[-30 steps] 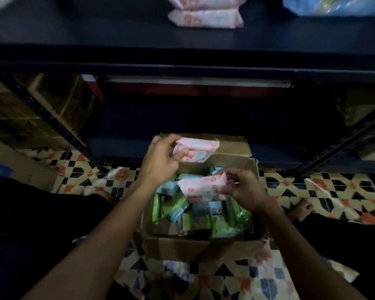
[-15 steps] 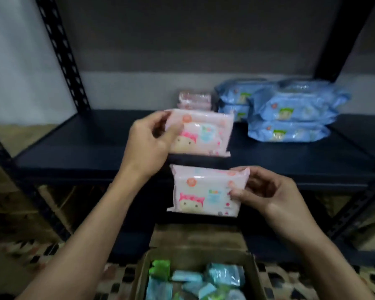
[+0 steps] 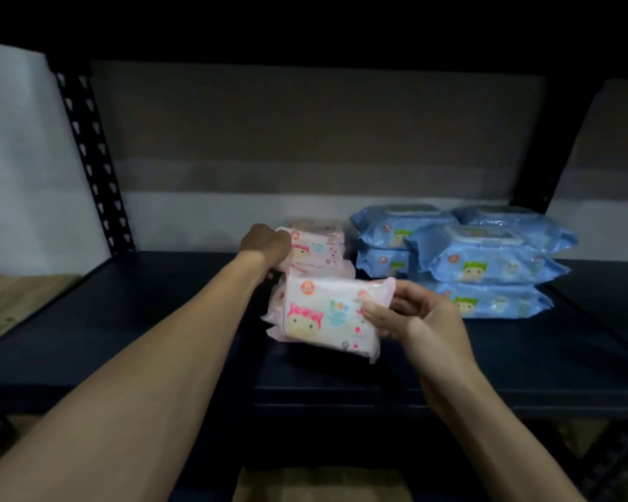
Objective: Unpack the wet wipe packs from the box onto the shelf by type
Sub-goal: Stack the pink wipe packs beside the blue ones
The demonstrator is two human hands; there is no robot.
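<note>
My left hand [image 3: 265, 246] grips a pink wet wipe pack [image 3: 314, 251] by its left end and holds it on top of the pink stack [image 3: 319, 226] on the dark shelf [image 3: 160, 320]. Nearer to me, my right hand [image 3: 410, 313] pinches a second pink pack [image 3: 327, 317] at its right edge, holding it tilted just above the shelf in front of that stack. To the right of the pink ones, blue wet wipe packs [image 3: 479, 262] lie stacked. The box is out of view.
A perforated black upright [image 3: 91, 157] stands at the back left, with another dark post [image 3: 544, 168] at the back right. An upper shelf board [image 3: 305, 27] hangs dark overhead. The shelf's front edge [image 3: 414, 407] runs below my hands.
Both hands have lifted the pink packs from the box up and forward over the shelf. The left pack now lies on the pink stack; the box has dropped out of view.
</note>
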